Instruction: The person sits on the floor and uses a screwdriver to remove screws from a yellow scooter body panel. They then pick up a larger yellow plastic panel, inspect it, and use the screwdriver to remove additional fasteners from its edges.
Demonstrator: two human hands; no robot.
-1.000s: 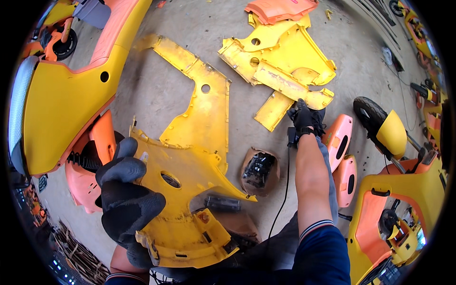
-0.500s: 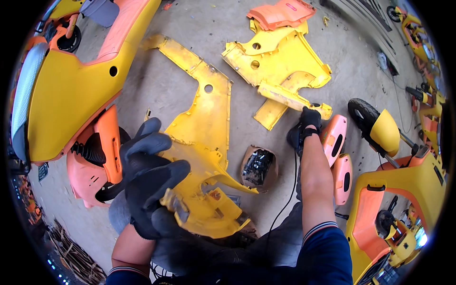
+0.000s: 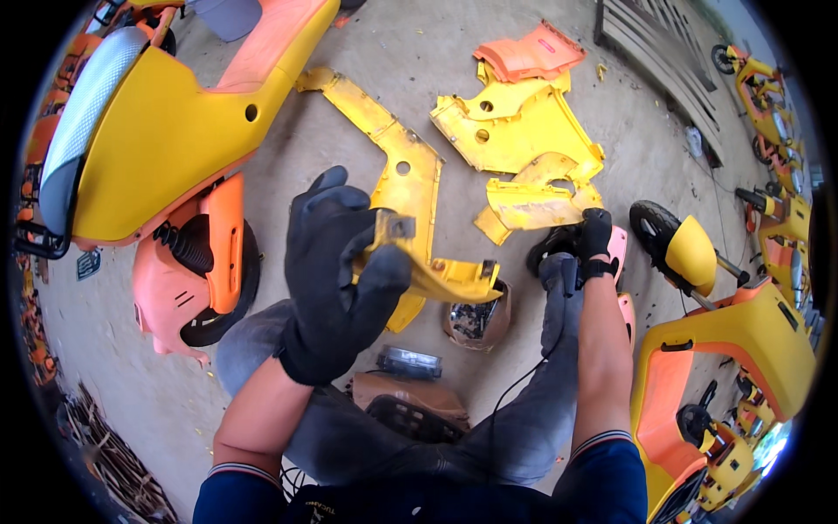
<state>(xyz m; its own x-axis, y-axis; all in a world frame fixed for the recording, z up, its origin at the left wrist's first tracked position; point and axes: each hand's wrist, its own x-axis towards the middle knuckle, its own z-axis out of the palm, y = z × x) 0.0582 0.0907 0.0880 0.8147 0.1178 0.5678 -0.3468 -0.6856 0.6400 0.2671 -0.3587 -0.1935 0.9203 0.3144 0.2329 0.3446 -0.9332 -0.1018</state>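
1. Left hand (image 3: 336, 271), gloved, grasping long yellow panel (image 3: 410, 188) by its near end, mid-scene, raised off floor.
2. Right hand (image 3: 589, 240), gloved, gripping smaller yellow panel (image 3: 532, 203), right of centre.

Bare concrete floor (image 3: 349, 140) carried the parts. Far centre lay a heap of yellow panels (image 3: 515, 140), an orange panel (image 3: 528, 59) beyond it. A scooter (image 3: 166, 157) stood left; a wooden pallet (image 3: 663, 61) lay far right.

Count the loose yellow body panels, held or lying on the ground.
3. One long panel gripped by the left hand; one wide panel on the concrete; one smaller piece by the right hand. More may be hidden underneath.
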